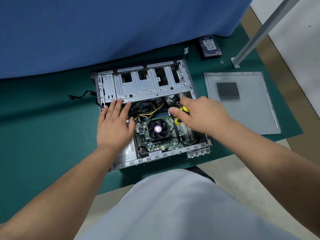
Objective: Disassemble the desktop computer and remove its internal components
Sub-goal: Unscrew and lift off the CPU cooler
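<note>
Right hand (202, 115) grips screwdriver (183, 112); left hand (114, 125) seemingly braces case (110, 84).

You will find no text that can be made out with certainty on anything here. The black hard drive with the blue-and-white label (210, 46), lying on the green bench mat (43, 135) near the blue cloth, carries print too small to read. The same goes for the round purple-and-white sticker on the black cooler fan (158, 129) and the white barcode strip (154, 153) at the near edge of the green motherboard (152, 144).
</note>
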The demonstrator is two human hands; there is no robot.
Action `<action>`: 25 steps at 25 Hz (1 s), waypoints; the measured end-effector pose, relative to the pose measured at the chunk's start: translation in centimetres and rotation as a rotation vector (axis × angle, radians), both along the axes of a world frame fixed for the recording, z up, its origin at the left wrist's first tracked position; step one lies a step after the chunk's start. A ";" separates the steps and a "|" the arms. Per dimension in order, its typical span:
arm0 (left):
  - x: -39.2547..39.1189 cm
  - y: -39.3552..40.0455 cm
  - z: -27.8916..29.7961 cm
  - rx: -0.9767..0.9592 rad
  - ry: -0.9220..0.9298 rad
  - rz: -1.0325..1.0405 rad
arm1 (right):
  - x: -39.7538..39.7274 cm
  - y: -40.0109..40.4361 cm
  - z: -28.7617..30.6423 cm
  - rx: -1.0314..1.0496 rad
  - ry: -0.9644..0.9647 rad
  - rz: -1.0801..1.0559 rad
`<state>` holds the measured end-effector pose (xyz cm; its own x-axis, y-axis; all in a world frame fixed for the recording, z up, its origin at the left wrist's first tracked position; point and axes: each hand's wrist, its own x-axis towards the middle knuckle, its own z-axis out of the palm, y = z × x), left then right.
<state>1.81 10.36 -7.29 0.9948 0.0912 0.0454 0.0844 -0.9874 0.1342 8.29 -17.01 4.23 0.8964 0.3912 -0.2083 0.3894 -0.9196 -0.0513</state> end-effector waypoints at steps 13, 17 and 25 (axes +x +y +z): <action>0.0 0.0 -0.2 0.004 -0.018 -0.002 | 0.5 1.1 1.1 -0.212 -0.139 0.228; 0.0 0.0 -0.1 0.006 -0.017 -0.003 | 1.6 0.7 1.6 -0.131 0.108 0.537; 0.1 -0.1 -0.1 0.014 -0.011 -0.002 | 0.3 1.3 0.7 -0.167 -0.119 0.196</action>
